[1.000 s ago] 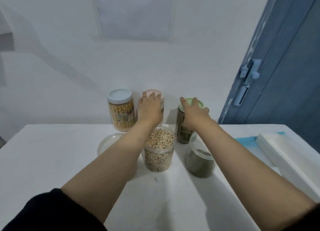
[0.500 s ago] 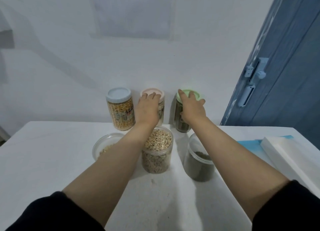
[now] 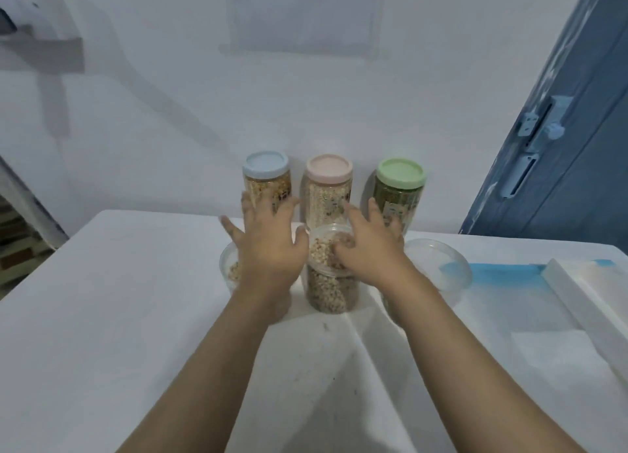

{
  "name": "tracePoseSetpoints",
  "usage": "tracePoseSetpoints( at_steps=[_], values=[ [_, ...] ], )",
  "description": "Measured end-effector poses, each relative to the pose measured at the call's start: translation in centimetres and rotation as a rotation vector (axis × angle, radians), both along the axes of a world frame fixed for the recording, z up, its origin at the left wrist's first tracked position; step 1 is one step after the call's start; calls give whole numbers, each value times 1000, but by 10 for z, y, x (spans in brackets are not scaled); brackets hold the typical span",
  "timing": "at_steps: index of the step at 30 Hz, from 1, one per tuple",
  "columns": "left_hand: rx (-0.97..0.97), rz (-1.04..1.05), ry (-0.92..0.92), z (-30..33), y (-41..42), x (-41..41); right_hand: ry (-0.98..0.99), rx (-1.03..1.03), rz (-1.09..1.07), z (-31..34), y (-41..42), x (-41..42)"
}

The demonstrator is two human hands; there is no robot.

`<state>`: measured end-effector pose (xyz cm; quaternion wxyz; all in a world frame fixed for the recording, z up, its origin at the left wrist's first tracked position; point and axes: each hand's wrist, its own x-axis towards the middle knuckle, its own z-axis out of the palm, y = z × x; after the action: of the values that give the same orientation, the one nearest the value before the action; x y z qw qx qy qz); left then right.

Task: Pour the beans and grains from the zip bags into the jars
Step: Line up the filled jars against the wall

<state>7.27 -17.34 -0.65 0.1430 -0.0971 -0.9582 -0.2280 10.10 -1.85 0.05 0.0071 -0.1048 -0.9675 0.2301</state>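
Three lidded jars stand in a row against the wall: a blue-lidded jar (image 3: 266, 177) of yellow grains, a pink-lidded jar (image 3: 328, 187) of pale grains and a green-lidded jar (image 3: 401, 189) of green beans. In front of them stand three open clear tubs: a left tub (image 3: 228, 269), a middle tub (image 3: 331, 289) full of pale beans and a right tub (image 3: 438, 265). My left hand (image 3: 270, 248) hovers with spread fingers over the left tub. My right hand (image 3: 368, 248) hovers with fingers spread between the middle and right tubs. Neither holds anything. No zip bag is visible.
The white table (image 3: 136, 316) reaches to the wall. A white foam block (image 3: 591, 303) and a blue sheet (image 3: 503, 272) lie at the right. A blue door (image 3: 577, 129) stands at the far right.
Both hands have let go of the pink and green lids and pulled back toward me, now over the open tubs. The camera has tilted and moved closer.
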Motion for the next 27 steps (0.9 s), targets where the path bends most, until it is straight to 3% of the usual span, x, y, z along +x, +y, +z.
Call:
tracePoseSetpoints(
  at_steps=[3, 10, 18, 27],
  values=[
    [-204, 70, -194, -27, -25, 7, -129, -29, 35, -16, -21, 6],
    [-334, -87, -127, -37, -42, -30, 56, -63, -39, -34, -41, -5],
    [-321, -191, -19, -41, -38, -73, 206, -35, -110, -45, -49, -36],
    [-223, -230, 136, -45, -35, -89, 197, 23, -135, -44, -51, -49]
  ],
)
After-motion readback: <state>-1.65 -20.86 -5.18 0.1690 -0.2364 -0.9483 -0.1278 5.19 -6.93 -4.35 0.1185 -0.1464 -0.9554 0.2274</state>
